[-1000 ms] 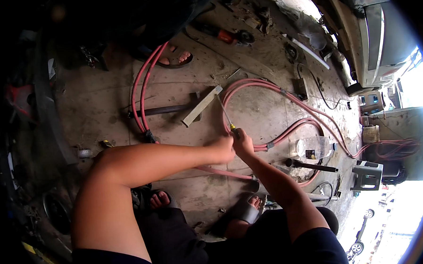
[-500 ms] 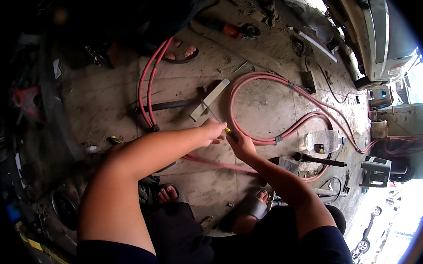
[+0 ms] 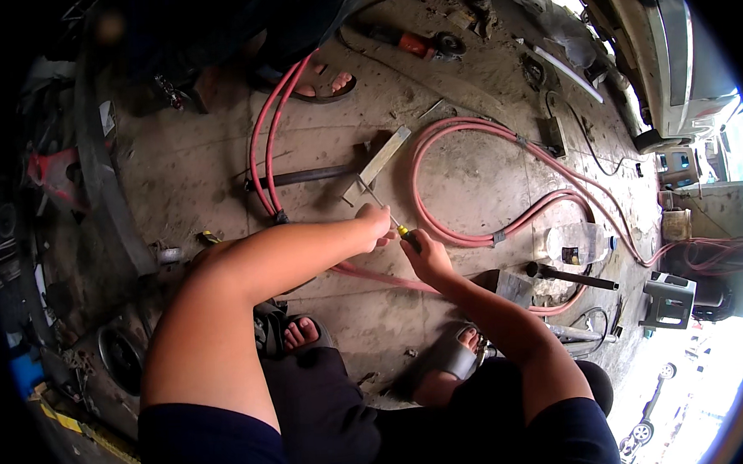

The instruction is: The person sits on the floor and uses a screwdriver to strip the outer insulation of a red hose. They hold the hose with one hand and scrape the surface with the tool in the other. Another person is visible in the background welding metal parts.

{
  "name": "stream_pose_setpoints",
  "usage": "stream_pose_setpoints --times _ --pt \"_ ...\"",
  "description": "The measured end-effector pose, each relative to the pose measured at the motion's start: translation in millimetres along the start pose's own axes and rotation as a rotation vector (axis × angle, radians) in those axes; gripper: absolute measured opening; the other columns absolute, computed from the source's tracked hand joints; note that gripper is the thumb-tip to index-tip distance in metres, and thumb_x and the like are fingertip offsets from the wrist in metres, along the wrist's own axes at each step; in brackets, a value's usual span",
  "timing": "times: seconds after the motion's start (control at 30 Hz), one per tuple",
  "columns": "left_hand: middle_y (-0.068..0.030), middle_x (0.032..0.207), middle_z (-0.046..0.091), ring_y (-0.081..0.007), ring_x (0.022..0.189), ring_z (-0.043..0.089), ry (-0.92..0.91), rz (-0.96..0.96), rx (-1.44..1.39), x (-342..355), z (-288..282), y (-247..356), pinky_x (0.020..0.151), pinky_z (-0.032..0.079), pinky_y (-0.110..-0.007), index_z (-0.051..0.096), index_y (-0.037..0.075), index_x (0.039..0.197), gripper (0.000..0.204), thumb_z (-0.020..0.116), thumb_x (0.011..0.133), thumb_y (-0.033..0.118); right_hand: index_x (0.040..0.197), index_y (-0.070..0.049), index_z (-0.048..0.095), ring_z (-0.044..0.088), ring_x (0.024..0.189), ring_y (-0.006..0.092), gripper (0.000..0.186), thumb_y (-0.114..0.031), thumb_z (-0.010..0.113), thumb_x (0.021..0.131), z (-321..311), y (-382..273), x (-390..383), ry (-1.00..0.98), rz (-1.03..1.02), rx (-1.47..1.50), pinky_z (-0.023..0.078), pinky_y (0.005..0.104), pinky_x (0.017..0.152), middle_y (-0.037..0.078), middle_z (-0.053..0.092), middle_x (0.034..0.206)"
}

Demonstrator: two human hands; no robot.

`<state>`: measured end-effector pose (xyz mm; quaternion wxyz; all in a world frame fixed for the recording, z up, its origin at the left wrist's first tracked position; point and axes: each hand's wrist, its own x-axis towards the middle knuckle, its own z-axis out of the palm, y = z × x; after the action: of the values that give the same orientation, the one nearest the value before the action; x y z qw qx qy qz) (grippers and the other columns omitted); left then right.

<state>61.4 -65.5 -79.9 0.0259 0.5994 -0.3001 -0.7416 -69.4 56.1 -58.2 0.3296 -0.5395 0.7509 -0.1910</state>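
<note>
- The floor [image 3: 195,177] is edged at the left by a dark strip [image 3: 99,173] and at the right by a grey stool [image 3: 670,299]; between strip and hose [image 3: 257,142] a broad stretch is left for moving.
- Beyond the hands, room is narrowed by a bar [image 3: 387,155], with the hose's doubled lines to its left and a rounded loop [image 3: 419,176] to its right.
- At the far side, space is bordered by a co-worker's foot [image 3: 329,85] in a sandal and by a grinder [image 3: 417,44] with a round disc.
- A screwdriver [image 3: 404,231] is held over the floor, its shaft slanted away toward the bar; whether the bar is touched by the tip cannot be told.
- The dark handle, yellow at the collar, is wrapped by the right hand [image 3: 429,256] — a full grip, fingers curled round.
- The left hand [image 3: 375,230] is set beside the shaft, fingers bent; whether the shaft is pinched in that grip cannot be told.
- The bar is pale, straight and narrow, its long edges sharply lit; a round, dark pipe [image 3: 307,175] is laid near it.
- The loop is of smooth red tubing, bound with dark tape — a clear plastic bottle [image 3: 578,244] is laid on its side to its right.
- The floor is brownish, stained and gritty, and crossed by thin seams.
</note>
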Motion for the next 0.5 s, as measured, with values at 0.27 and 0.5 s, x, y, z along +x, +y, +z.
stream_pose_setpoints --times 0.27,0.5 --pt "-0.007 0.092 0.06 -0.0181 0.065 0.061 -0.081 -0.046 0.032 -2.7 -15.1 -14.6 0.052 0.045 -0.031 0.046 0.011 0.108 0.026 0.041 0.103 0.035 0.105 -0.009 0.057 0.063 0.079 0.0431 0.033 -0.038 0.062 0.09 -0.4 8.9 -6.6 -0.007 -0.051 -0.024 0.048 0.0517 0.068 0.021 0.066 0.085" --pt "-0.0092 0.091 0.061 -0.0195 0.066 0.063 -0.144 -0.011 0.098 8.8 -18.7 -6.2 0.05 0.048 -0.032 0.052 0.006 0.112 0.029 0.046 0.101 0.033 0.107 -0.008 0.058 0.064 0.079 0.0413 0.033 -0.036 0.063 0.09 -2.0 16.5 -4.7 -0.018 -0.031 -0.042 0.05 0.048 0.068 0.021 0.067 0.085"
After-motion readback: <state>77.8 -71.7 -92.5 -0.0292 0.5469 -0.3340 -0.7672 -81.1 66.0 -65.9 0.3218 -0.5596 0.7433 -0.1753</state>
